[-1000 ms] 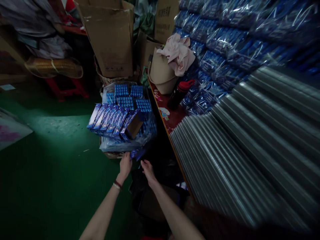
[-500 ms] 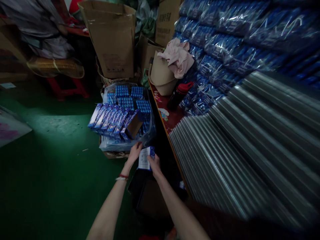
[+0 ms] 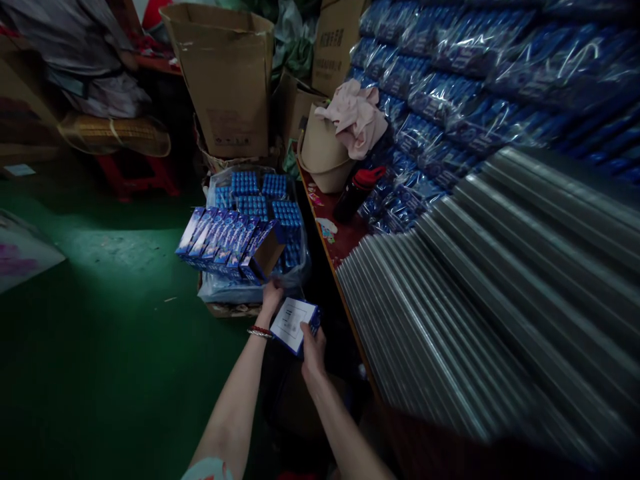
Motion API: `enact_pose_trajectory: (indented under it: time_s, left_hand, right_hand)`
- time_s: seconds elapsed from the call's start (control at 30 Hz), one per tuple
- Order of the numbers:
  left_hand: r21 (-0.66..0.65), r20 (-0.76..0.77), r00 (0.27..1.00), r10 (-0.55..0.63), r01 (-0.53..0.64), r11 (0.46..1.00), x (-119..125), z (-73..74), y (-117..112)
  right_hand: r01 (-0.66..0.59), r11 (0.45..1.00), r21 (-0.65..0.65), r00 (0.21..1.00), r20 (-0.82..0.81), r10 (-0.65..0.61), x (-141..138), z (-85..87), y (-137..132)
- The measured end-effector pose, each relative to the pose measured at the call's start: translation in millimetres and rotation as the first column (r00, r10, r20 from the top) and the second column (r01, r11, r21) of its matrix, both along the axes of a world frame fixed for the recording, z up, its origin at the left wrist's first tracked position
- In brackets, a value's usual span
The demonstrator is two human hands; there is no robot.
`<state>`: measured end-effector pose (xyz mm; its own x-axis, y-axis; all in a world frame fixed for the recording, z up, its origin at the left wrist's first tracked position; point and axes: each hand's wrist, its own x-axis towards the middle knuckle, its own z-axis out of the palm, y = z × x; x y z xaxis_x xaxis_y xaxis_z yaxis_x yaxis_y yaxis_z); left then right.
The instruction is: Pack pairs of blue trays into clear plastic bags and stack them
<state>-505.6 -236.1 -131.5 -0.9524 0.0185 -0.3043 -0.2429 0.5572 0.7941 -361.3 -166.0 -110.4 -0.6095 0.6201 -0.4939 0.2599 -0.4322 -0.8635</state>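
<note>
My right hand (image 3: 314,343) is wrapped around the right side of a small blue carton (image 3: 296,323), its thumb on the printed white face. The carton is tilted, with that face up. My left hand (image 3: 273,295) is just beyond the carton's upper left corner, by the edge of a clear plastic liner (image 3: 220,288); its fingers are too dim and hidden to make out. Ahead of it, a row of blue cartons (image 3: 220,233) leans together, and the rightmost carton (image 3: 265,255) shows an open brown inside. Under and behind them lie packs of blue cylindrical pieces (image 3: 251,205).
To the right, a red-topped table (image 3: 345,241) holds long grey ridged strips (image 3: 440,320), a black bottle with a red lid (image 3: 361,190) and a pink cloth (image 3: 356,113). Blue plastic-wrapped packs (image 3: 430,93) are piled behind. A tall cardboard box (image 3: 225,87) and a seated person (image 3: 95,60) are farther back.
The carton in my right hand has turned and come slightly nearer, showing more of its white face. My left hand has shifted slightly, and its forearm has swung right.
</note>
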Motion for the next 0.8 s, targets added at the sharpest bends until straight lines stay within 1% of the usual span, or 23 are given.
enact_pose_trajectory:
  time_s: [0.13, 0.17, 0.2, 0.27, 0.33, 0.4, 0.47, 0.5, 0.53, 0.6, 0.67, 0.73, 0.8]
  left_hand:
    - [-0.134, -0.033, 0.997, 0.067, -0.071, 0.988, 19, 17.8, 5]
    - [-0.149, -0.029, 0.998, 0.054, -0.058, 0.987, 21, 21.0, 8]
    - [-0.154, -0.01, 1.0, 0.02, -0.021, 0.988, 22, 23.1, 12]
    - [-0.127, 0.069, 0.993, -0.091, 0.099, 0.987, 20, 23.3, 21]
    - [-0.064, 0.144, 0.972, -0.185, 0.196, 0.979, 15, 18.8, 29]
    - [0.004, 0.159, 0.964, -0.212, 0.214, 0.977, 11, 11.7, 36]
    - [0.079, 0.144, 0.967, -0.209, 0.2, 0.977, 10, 4.1, 39]
    - [0.12, 0.136, 0.97, -0.203, 0.187, 0.975, 10, 0.6, 40]
    - [0.164, 0.132, 0.972, -0.196, 0.173, 0.971, 10, -2.5, 40]
    - [0.244, 0.139, 0.973, -0.184, 0.146, 0.959, 8, -7.5, 37]
    - [0.303, 0.159, 0.971, -0.178, 0.124, 0.945, 3, -10.9, 30]
    - [0.338, 0.182, 0.965, -0.191, 0.121, 0.933, -4, -13.8, 21]
    - [0.341, 0.198, 0.956, -0.214, 0.138, 0.93, -10, -17.3, 11]
  right_hand:
    - [-0.097, 0.986, 0.133, 0.995, 0.023, 0.095, 4, -2.3, 6]
    - [-0.112, 0.978, 0.177, 0.994, 0.034, 0.107, 5, -3.8, 6]
    - [-0.122, 0.969, 0.216, 0.992, 0.045, 0.115, 6, -5.4, 6]
    - [-0.137, 0.954, 0.265, 0.99, 0.063, 0.125, 8, -8.5, 5]
    - [-0.146, 0.958, 0.246, 0.989, 0.065, 0.134, 9, -10.4, 1]
    - [-0.14, 0.978, 0.154, 0.989, 0.064, 0.131, 9, -10.2, -4]
    - [-0.108, 0.991, 0.083, 0.993, 0.054, 0.104, 9, -7.6, -10]
    - [-0.088, 0.992, 0.086, 0.995, 0.052, 0.084, 10, -5.5, -13]
    - [-0.074, 0.99, 0.12, 0.996, 0.056, 0.067, 12, -3.1, -16]
    - [-0.075, 0.971, 0.229, 0.993, 0.107, 0.051, 21, 2.1, -24]
    - [-0.143, 0.949, 0.281, 0.978, 0.187, 0.092, 37, 6.7, -33]
    - [-0.251, 0.934, 0.255, 0.954, 0.23, 0.193, 59, 10.4, -44]
    - [-0.346, 0.916, 0.203, 0.929, 0.209, 0.305, 82, 14.0, -55]
